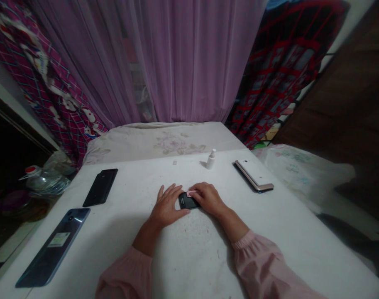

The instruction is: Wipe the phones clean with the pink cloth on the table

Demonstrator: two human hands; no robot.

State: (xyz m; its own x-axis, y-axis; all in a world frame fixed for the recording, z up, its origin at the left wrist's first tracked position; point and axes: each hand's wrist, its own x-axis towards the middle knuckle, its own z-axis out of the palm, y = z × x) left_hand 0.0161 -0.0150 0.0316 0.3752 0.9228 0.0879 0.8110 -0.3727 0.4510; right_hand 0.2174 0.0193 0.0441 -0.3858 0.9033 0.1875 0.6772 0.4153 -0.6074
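Observation:
A small black phone lies on the white table in front of me. My left hand holds its left end between thumb and fingers, the other fingers spread. Over the phone's right part, my right hand is closed on a small pink cloth and presses it to the surface. The phone's right end is partly hidden under my right fingers. Beyond my hands stands a small white spray bottle.
Dark phones and a larger blue-grey phone lie on the left. Stacked phones lie at the right. A tiny pale square is near the back. Beyond the table hang purple curtains.

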